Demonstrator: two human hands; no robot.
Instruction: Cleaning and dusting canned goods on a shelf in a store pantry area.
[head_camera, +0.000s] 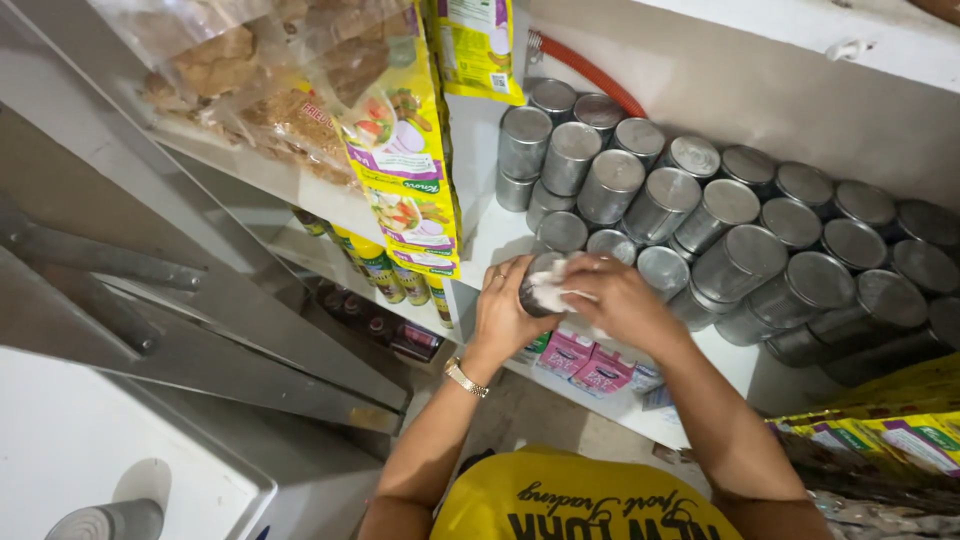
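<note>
My left hand (503, 308) grips a silver tin can (532, 288) from its left side, just in front of the white shelf (490, 240). My right hand (618, 298) presses a white cloth (552, 290) against the top of that can. A gold watch sits on my left wrist. Behind my hands, several more silver cans (690, 215) stand stacked in two layers on the shelf.
Yellow and green packets (405, 150) hang at the left above clear bags of snacks (240, 75). Bottles (385, 270) and pink cartons (585, 360) fill the lower shelf. A metal ladder (150, 290) leans at the left. Yellow packs (880, 420) lie at the right.
</note>
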